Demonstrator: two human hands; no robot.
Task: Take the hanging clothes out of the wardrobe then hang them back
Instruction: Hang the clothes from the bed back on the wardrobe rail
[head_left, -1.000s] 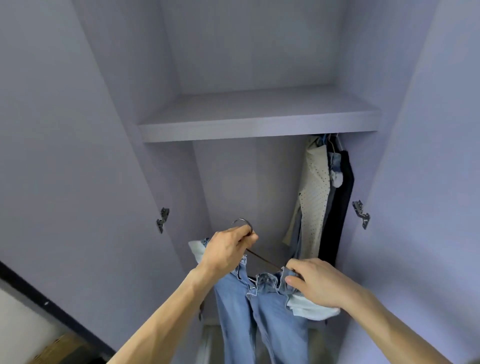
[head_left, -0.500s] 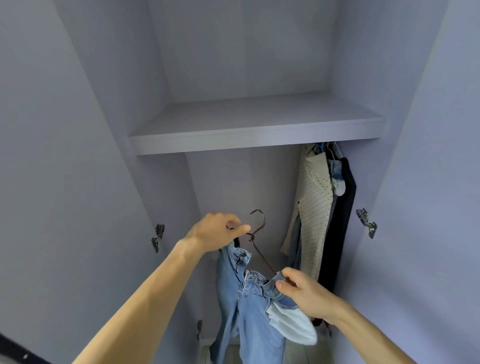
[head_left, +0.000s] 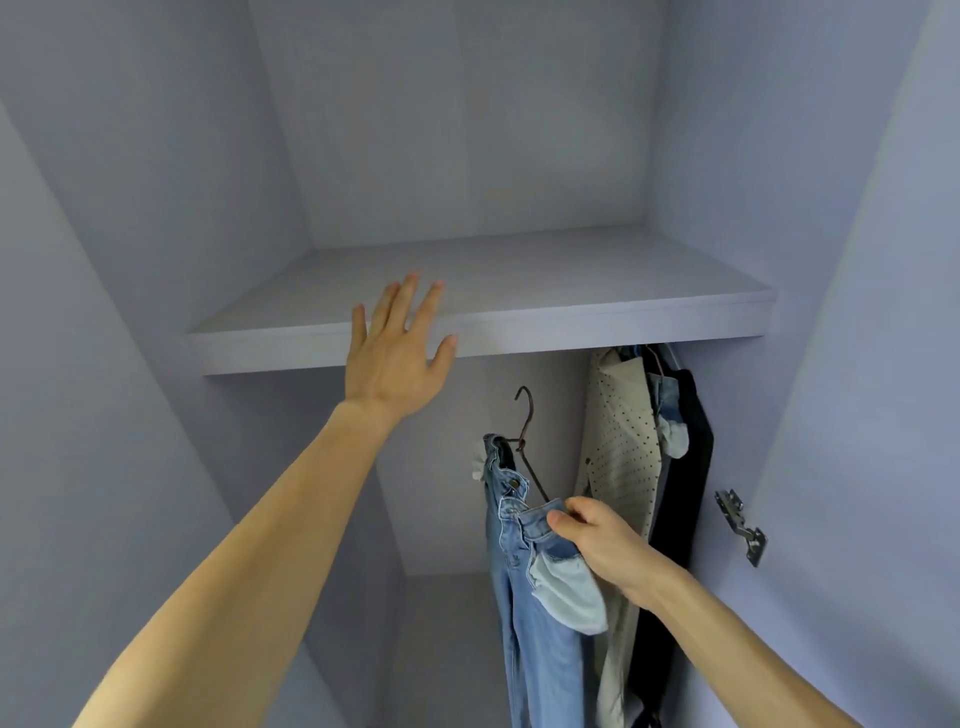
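**Wardrobe (head_left: 467, 130), doors open, as seen from your head.** One shelf (head_left: 571, 325) divides it into an upper and a lower compartment. Both of your hands are in view.

- **Left hand (head_left: 397, 353):** It is raised in front of the shelf's front edge, left of its middle. The fingers (head_left: 409, 296) are straight and spread and hold nothing. Whether the palm touches the edge cannot be told.
- **Right hand (head_left: 602, 551):** It sits lower, in the lower compartment, right of the middle. Thumb and curled fingers pinch the waistband of one pair of jeans (head_left: 524, 597).
- **Jeans:** They hang on one wire hanger (head_left: 527, 431), which is tilted. Its hook is uppermost and free, below the shelf's front edge. One pale pocket lining (head_left: 571, 592) hangs out of the jeans just under your right hand.
- **Other garments:** At least three hang close together at the right end of the lower compartment, against the right wall. They are one dotted garment (head_left: 618, 452), one denim piece (head_left: 670, 415) and one black garment (head_left: 685, 467). What they hang from is hidden behind the shelf's edge.
- **Spacing:** The jeans are just left of the dotted garment; whether the two touch cannot be told. Open room lies left of the jeans, as far as the left wall.
- **Fittings:** One hinge (head_left: 740, 525) sits on the right wall, near its front edge.
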